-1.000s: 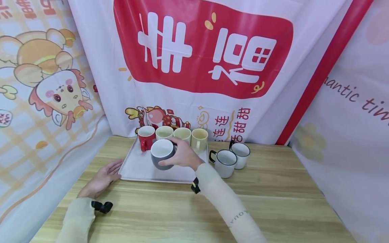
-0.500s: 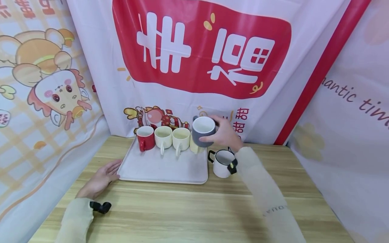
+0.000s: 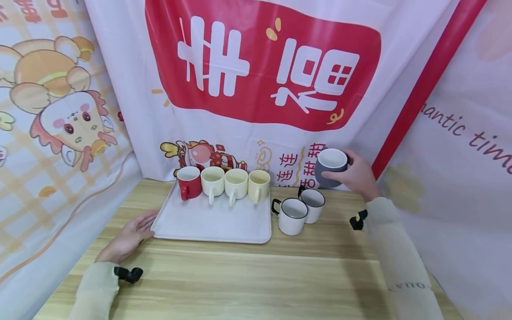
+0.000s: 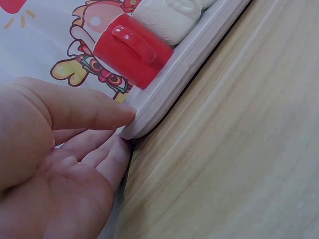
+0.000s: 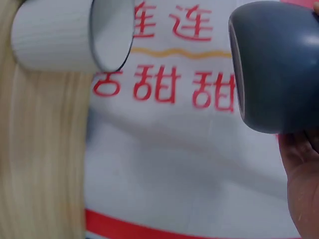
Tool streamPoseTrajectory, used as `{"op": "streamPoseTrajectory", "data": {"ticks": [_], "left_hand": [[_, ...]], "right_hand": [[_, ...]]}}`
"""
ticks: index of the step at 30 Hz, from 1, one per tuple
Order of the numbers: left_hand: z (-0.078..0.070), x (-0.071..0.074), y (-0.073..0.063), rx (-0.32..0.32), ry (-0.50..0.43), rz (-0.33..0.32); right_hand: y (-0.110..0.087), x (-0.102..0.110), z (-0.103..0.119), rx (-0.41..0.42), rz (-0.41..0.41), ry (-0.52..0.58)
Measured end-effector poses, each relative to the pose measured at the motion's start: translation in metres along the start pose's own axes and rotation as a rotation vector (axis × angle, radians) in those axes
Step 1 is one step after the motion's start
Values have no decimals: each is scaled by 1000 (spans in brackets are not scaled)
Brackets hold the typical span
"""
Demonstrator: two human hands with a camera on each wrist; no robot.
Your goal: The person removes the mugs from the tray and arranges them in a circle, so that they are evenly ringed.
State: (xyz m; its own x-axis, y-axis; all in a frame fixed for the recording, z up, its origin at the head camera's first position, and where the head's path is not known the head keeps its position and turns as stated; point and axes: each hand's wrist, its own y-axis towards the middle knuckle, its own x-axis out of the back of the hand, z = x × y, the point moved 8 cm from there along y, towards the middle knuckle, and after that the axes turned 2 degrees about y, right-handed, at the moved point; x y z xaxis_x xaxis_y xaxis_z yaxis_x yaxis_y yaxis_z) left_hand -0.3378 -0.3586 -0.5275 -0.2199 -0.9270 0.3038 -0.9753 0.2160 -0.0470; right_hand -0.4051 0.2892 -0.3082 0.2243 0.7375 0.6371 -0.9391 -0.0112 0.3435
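Note:
My right hand (image 3: pixel 357 173) holds a dark grey mug (image 3: pixel 331 168) with a white inside, upright and raised at the back right. In the right wrist view, the mug's smooth grey side (image 5: pixel 284 67) shows with fingers beneath it. My left hand (image 3: pixel 129 235) is at the front left corner of a white tray (image 3: pixel 212 222); in the left wrist view, the thumb and fingertips pinch its edge. Along the tray's back stand a red mug (image 3: pixel 189 183), two cream mugs (image 3: pixel 212 181) (image 3: pixel 236 183) and a pale yellow mug (image 3: pixel 258 186), handles toward the front.
Two white mugs (image 3: pixel 291 218) (image 3: pixel 314 205) with black rims and black handles stand close together on the wooden table (image 3: pixel 240 280), right of the tray. A printed cloth (image 3: pixel 260 106) hangs directly behind, with more cloth walls at both sides.
My right hand has carried the grey mug from over the tray to the right, past the yellow mug and beyond the white mugs. My left hand stays at the tray corner.

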Motion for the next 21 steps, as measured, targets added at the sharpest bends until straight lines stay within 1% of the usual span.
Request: {"op": "streamPoseTrajectory", "data": {"ticks": [3,5,6,9,12,15,18,21], "left_hand": [[1,2,-1,-15,-6,5],[1,2,-1,-21,-6,8],[1,1,0,-21,-9,9],[2,0,1,-7,-11,-3],[3,0,2,10,-1,-10],[4,0,1,14,6,-12],[4,1,0,10,3,-11],[4,2,0,2,-2,-11]], "right_hand": [[-8,9,-25,-85,-21,-16],[-13,12,-43,-133,-30,-18],[-16,13,-53,-150,-36,-15],[-23,11,-80,-168,-71,-17],[-32,5,-105,-189,-105,-33],[-42,-5,-125,-215,-118,-51],[-50,-16,-140,-241,-112,-69],[-55,-25,-150,-257,-114,-87]]}}
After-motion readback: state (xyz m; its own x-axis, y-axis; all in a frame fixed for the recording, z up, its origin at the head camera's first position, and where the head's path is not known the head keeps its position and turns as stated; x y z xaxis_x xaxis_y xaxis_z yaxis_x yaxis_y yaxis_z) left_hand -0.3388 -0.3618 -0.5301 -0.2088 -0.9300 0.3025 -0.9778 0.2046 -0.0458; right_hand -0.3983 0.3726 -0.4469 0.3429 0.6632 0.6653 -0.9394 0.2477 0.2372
